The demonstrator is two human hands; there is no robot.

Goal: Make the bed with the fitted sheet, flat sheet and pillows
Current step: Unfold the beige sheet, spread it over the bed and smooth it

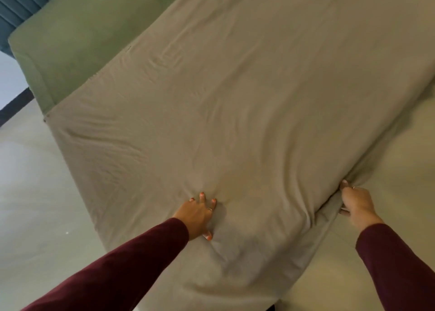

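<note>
Taupe flat sheet (247, 94) covers the green fitted sheet (77, 40); left hand (196, 215) presses fingers spread, right hand (356, 202) at 4 o'clock grips the edge. Tucking likely remains; no pillows visible.

**Open bed top, open floor on both sides**

The flat sheet (235, 99) lies spread over the bed with nothing standing on it, so its whole surface is free to reach across. The green fitted sheet (77, 35) at the head end is bare too. The ribbed headboard (21, 0) closes off the far end. Pale floor (35, 181) runs open along both sides.
</note>
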